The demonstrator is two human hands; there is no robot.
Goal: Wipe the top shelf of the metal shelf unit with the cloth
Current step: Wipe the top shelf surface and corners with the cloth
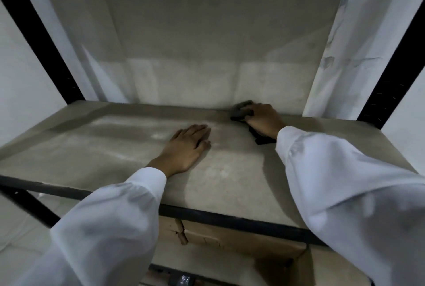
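Note:
The top shelf is a dusty beige board in a black metal frame, filling the middle of the view. My right hand grips a dark grey cloth at the shelf's far edge, right of centre, against the back wall. Part of the cloth also shows as a dark strip under my wrist. My left hand rests flat on the board near the middle, fingers straight and pointing away from me. Both arms wear white sleeves.
Black frame posts rise at the left and right of the shelf. A black front rail runs along the near edge. Below it sits a brown cardboard box on a lower shelf. White walls flank the unit.

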